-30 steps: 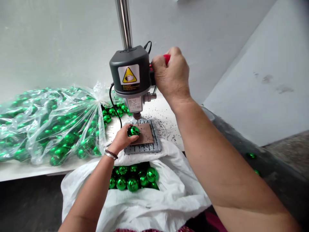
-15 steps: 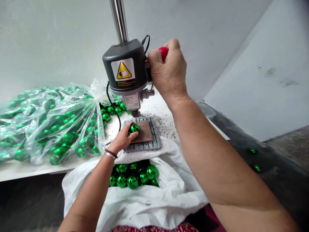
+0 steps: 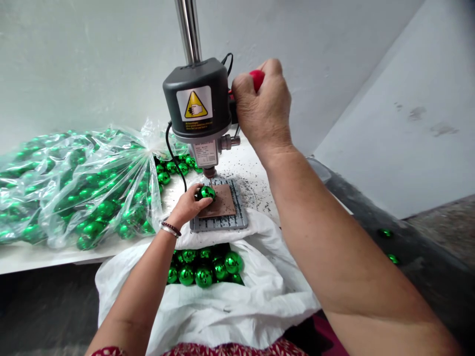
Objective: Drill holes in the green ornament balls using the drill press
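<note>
A small drill press [image 3: 196, 99] with a dark housing and a yellow warning sticker stands before me. My right hand [image 3: 265, 106] is wrapped round its red-knobbed lever [image 3: 257, 79]. Below the chuck, my left hand [image 3: 189, 202] grips a shiny green ball ornament [image 3: 207, 193] between thumb and fingers, over a brown board [image 3: 224, 200] on the grey base plate [image 3: 239, 220]. The thin drill bit [image 3: 211, 181] points down at the top of the ball; whether it has entered I cannot tell.
A clear plastic bag [image 3: 107, 193] full of green balls lies on the white table at left. A white cloth sack [image 3: 260, 291] with several balls inside is in front of me. Dark shavings dot the table. Two balls [image 3: 386, 232] lie on the floor at right.
The view has shifted slightly, so the drill press appears a little farther right. Both hands keep their grips; the left hand and ball have moved only slightly.
</note>
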Demonstrator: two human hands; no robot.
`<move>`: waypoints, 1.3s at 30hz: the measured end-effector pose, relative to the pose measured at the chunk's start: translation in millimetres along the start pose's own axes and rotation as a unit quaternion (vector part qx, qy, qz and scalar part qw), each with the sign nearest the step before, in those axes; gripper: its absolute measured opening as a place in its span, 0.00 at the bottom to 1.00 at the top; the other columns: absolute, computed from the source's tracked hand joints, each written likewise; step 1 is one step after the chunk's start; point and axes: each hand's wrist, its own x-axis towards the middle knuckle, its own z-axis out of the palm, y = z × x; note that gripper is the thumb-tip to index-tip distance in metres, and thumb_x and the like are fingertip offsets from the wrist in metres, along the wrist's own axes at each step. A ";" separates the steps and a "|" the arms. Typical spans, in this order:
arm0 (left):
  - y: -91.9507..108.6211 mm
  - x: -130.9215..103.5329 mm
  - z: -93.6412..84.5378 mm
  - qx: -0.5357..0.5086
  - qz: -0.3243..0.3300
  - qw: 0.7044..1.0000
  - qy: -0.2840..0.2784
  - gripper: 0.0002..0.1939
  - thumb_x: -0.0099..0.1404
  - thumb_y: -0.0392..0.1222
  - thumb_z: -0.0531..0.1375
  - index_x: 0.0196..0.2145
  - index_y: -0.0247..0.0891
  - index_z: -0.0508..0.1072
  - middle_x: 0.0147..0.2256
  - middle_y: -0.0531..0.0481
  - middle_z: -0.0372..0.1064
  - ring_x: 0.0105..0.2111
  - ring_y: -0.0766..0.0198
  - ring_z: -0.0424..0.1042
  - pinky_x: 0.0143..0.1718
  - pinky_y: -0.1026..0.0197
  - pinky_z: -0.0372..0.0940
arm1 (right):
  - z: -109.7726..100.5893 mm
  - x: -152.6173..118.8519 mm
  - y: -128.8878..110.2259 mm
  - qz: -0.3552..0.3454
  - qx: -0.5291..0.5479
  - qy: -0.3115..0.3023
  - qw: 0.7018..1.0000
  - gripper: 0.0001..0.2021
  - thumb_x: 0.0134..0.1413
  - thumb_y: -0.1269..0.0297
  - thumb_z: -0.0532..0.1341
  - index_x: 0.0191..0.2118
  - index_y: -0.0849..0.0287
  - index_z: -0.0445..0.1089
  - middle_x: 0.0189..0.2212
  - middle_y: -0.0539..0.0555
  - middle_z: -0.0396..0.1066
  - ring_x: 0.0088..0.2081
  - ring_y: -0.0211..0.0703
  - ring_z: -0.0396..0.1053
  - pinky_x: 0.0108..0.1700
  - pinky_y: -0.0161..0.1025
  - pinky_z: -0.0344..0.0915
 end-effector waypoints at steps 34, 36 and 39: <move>4.4 6.2 19.1 -0.072 0.012 0.997 -0.028 0.37 0.52 0.43 0.70 0.60 0.39 0.71 0.50 0.46 0.77 0.49 0.52 0.75 0.56 0.53 0.66 | -21.0 -34.1 11.5 -0.072 -0.083 0.038 0.993 0.06 0.57 0.68 0.55 0.30 0.60 0.56 0.24 0.43 0.51 0.28 0.26 0.47 0.42 0.33 0.53; 1.5 7.3 20.8 -0.071 0.011 0.997 -0.028 0.37 0.53 0.43 0.70 0.61 0.40 0.70 0.51 0.46 0.76 0.51 0.52 0.75 0.57 0.52 0.66 | -24.2 -40.2 16.2 -0.091 -0.101 0.045 0.990 0.06 0.54 0.67 0.56 0.30 0.60 0.56 0.23 0.43 0.54 0.27 0.27 0.48 0.41 0.33 0.54; -1.7 8.4 22.7 -0.055 0.015 0.998 -0.025 0.37 0.53 0.44 0.70 0.61 0.41 0.70 0.51 0.45 0.76 0.51 0.51 0.74 0.57 0.51 0.66 | -26.9 -49.8 23.3 -0.105 -0.126 0.052 0.985 0.06 0.51 0.64 0.55 0.30 0.60 0.58 0.24 0.45 0.58 0.27 0.28 0.49 0.40 0.34 0.56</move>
